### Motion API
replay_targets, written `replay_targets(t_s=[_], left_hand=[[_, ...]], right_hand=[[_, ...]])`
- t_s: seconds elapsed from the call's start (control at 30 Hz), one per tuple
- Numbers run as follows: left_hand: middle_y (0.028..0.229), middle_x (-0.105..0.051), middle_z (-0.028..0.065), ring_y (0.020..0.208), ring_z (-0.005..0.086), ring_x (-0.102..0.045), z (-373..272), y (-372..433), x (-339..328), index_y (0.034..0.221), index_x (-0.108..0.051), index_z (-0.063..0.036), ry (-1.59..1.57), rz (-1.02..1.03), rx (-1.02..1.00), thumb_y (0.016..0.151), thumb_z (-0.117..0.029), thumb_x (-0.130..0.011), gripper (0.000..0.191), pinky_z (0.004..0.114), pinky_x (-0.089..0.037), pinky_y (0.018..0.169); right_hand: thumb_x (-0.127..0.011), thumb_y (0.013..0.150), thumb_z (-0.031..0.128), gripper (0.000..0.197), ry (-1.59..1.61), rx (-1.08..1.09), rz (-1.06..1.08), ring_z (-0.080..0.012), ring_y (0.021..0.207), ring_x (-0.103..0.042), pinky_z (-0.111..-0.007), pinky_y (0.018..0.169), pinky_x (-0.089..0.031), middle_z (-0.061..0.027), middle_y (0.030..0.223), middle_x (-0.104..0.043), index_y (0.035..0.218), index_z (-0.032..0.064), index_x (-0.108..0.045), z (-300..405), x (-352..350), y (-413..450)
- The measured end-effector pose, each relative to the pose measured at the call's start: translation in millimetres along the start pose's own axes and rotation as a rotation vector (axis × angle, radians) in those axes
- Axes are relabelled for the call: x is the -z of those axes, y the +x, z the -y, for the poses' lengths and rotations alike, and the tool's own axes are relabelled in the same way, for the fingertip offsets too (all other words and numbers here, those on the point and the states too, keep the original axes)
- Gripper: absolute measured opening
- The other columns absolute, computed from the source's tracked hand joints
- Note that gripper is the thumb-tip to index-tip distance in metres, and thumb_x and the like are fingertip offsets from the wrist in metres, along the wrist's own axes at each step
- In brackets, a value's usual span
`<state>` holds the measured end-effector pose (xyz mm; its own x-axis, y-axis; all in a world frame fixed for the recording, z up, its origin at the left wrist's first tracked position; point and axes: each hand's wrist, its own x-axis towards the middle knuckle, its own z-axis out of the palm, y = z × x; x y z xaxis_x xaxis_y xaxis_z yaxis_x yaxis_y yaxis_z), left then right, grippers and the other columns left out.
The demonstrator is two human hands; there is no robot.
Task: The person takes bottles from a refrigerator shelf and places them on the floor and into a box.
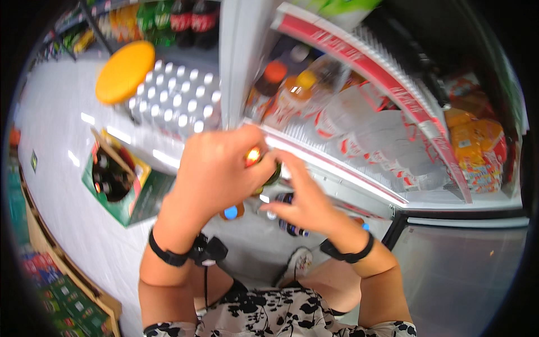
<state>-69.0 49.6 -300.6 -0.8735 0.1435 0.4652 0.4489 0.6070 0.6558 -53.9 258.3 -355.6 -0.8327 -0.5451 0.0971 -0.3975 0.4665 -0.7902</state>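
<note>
My left hand (pixel 223 164) is closed around the upper part of a green bottle (pixel 274 176), its shiny orange-red top showing between thumb and fingers. Beside it, my right hand (pixel 309 196) has its thumb and fingers spread, with a fingertip close to the bottle; whether it touches is blurred. Most of the bottle hides behind my hands. Below them, dark bottles (pixel 290 227) and a blue-capped bottle (pixel 230 212) are down near the floor. At my left, a green cardboard carton (pixel 147 206) with an open top holds several dark bottles (pixel 103 185).
A refrigerated display case stands before me, its lower shelf (pixel 337 164) holding drink bottles (pixel 294 90) beneath a red-edged upper shelf (pixel 337 42). A glass door panel (pixel 463 269) is at right. A shrink-wrapped bottle pack (pixel 177 99) and a yellow stool (pixel 126 71) stand left.
</note>
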Motion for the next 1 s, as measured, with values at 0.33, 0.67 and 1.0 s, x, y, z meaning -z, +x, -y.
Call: replay_targets(t_s=[0.33,0.67,1.0], left_hand=[[0.060,-0.060,0.0121,0.052,0.0255,-0.061,-73.0,11.9,6.5,0.076,-0.063,-0.0030,0.058,0.104,0.010,0.073,-0.011,-0.074,0.014,0.030,-0.047,0.052],[0.063,-0.062,0.0062,0.051,0.0237,-0.057,-162.2,10.7,55.3,0.079,-0.065,-0.0079,-0.015,0.073,-0.299,0.065,-0.018,-0.083,0.025,0.033,-0.043,0.051],[0.090,-0.065,0.0094,0.074,0.0121,-0.062,-189.3,3.2,82.6,0.131,-0.052,0.0005,-0.421,0.302,0.197,0.085,-0.014,-0.065,0.050,0.026,-0.048,0.067]], right_hand=[[-0.083,0.065,0.016,0.079,0.273,-0.071,-0.239,-0.0346,0.115,-0.052,-0.039,0.098,-0.043,-0.0191,0.122,-0.051,0.131,0.0027,-0.041,3.1,-3.8,-8.9],[-0.082,0.058,0.018,0.078,-0.218,0.376,-0.459,-0.0354,0.113,-0.050,-0.051,0.099,-0.038,-0.0153,0.121,-0.051,0.127,0.0043,-0.048,73.3,98.8,-53.1],[-0.068,0.068,0.013,0.051,-0.797,0.664,-0.532,-0.0293,0.103,-0.053,-0.050,0.097,-0.042,-0.0108,0.110,-0.054,0.118,0.0096,-0.057,128.6,190.9,-45.6]])
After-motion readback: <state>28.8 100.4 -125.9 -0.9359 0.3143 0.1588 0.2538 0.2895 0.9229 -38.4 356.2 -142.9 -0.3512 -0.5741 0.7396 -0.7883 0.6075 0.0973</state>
